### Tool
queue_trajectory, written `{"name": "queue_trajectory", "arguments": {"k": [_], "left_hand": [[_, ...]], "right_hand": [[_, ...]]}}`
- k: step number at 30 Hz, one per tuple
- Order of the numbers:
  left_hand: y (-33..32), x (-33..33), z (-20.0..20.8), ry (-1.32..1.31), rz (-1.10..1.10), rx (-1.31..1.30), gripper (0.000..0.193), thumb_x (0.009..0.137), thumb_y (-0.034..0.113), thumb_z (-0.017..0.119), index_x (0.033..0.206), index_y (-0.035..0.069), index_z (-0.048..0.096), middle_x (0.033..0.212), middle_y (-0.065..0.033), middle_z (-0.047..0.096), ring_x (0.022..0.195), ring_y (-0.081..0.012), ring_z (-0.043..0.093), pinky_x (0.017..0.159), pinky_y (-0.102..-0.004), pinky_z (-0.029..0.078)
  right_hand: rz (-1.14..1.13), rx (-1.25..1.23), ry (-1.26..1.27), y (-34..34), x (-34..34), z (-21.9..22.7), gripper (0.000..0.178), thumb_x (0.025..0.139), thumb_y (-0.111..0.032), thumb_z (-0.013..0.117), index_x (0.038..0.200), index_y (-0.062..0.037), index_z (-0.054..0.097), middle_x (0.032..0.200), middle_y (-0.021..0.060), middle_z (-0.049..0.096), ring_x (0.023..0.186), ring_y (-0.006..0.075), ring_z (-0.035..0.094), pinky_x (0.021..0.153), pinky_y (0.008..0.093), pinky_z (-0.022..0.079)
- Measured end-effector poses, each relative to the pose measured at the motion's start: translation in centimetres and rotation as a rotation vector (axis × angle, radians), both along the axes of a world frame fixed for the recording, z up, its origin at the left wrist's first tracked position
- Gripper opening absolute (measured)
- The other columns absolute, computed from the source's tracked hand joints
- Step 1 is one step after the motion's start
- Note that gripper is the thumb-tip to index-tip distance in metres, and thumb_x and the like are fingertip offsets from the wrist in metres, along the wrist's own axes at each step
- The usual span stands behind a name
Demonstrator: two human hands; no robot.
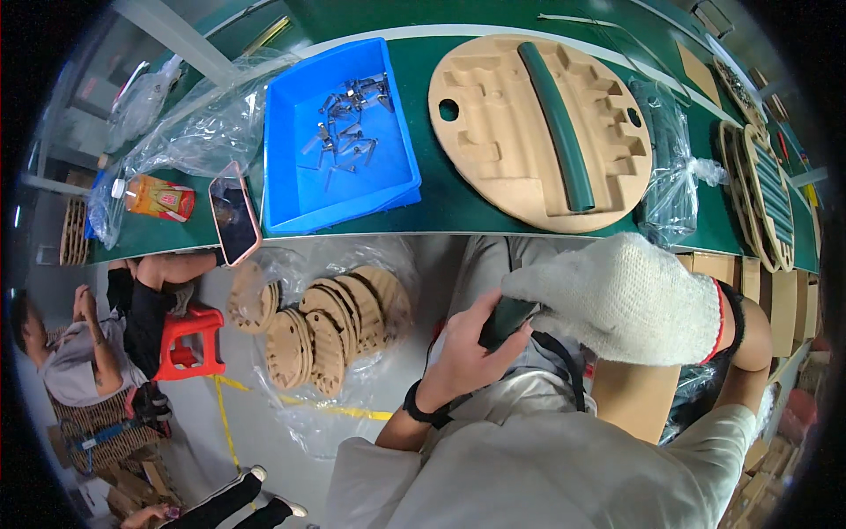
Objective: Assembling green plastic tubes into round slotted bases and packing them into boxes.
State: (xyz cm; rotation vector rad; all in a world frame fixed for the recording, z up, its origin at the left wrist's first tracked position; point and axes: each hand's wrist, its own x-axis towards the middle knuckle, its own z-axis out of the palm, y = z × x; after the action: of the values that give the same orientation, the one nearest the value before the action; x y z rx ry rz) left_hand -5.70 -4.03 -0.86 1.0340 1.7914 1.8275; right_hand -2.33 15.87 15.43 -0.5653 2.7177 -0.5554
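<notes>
My bare left hand [463, 353], with a black band at its wrist, grips a dark green smooth piece [507, 323] between thumb and fingers, just below the table's front edge. My right hand [608, 300] wears a white knitted glove with a red-edged cuff; its fingers close over the upper end of that same piece. Most of the piece is hidden by both hands. On the table in front lies a round tan moulded tray [480, 141] with recesses, and a long dark green curved bar [560, 128] rests in its middle channel.
A blue bin [286, 181] of small metal parts stands left of the tray. Beside it are a phone [236, 216] and an orange pouch [160, 197]. Bagged green pieces [667, 167] lie to the right. Stacked tan trays [339, 309] sit on the floor near a red stool [189, 339] and a seated person.
</notes>
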Motion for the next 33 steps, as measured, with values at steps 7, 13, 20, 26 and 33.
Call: {"name": "queue_trajectory", "arguments": {"k": [7,13,20,26,33], "left_hand": [[1.3,0.3,0.3,0.18,0.006,0.012,0.023,0.082,0.006,0.074,0.098,-0.003,0.061,0.078,-0.0157,0.063,0.065,-0.0331,0.064,0.057,-0.0348,0.048],[0.6,0.8,-0.2,0.325,0.016,0.087,0.019,0.079,0.004,0.076,0.084,0.0,0.059,0.07,-0.0147,0.056,0.056,-0.0346,0.055,0.048,-0.0389,0.039],[0.2,1.6,-0.2,0.402,-0.087,0.033,0.022,0.078,0.008,0.078,0.089,0.0,0.061,0.075,-0.0118,0.059,0.059,-0.0295,0.056,0.053,-0.0389,0.041],[0.3,1.7,-0.2,0.366,-0.106,-0.021,0.022,0.081,0.014,0.076,0.091,-0.001,0.064,0.075,-0.0124,0.06,0.062,-0.0296,0.06,0.055,-0.0382,0.041],[0.8,1.7,-0.2,-0.168,-0.445,-0.055,0.02,0.083,0.016,0.075,0.083,-0.001,0.065,0.069,-0.0163,0.058,0.058,-0.0224,0.054,0.054,-0.034,0.039]], "right_hand": [[0.073,-0.113,0.217,1.5,0.8,-0.9,0.045,0.076,-0.011,0.068,0.119,-0.0013,0.06,0.097,0.0177,0.066,0.08,0.034,0.068,0.066,0.0384,0.056],[0.107,-0.201,-0.034,1.8,-0.4,-2.4,0.042,0.08,-0.014,0.069,0.12,-0.0011,0.062,0.094,0.0198,0.067,0.084,0.0382,0.066,0.073,0.0404,0.055],[0.02,-0.531,-0.279,3.3,-0.2,-2.2,0.036,0.076,-0.01,0.071,0.111,-0.003,0.068,0.097,0.0202,0.069,0.088,0.0403,0.065,0.076,0.0402,0.054],[0.023,-0.384,-0.301,2.5,0.0,-1.8,0.037,0.075,-0.011,0.07,0.111,-0.0039,0.066,0.09,0.0218,0.067,0.085,0.0409,0.064,0.073,0.0412,0.054],[0.108,-0.507,-0.557,2.9,1.7,-4.4,0.057,0.084,-0.019,0.068,0.131,0.0052,0.048,0.086,0.0219,0.065,0.078,0.0382,0.065,0.066,0.04,0.052]]}}
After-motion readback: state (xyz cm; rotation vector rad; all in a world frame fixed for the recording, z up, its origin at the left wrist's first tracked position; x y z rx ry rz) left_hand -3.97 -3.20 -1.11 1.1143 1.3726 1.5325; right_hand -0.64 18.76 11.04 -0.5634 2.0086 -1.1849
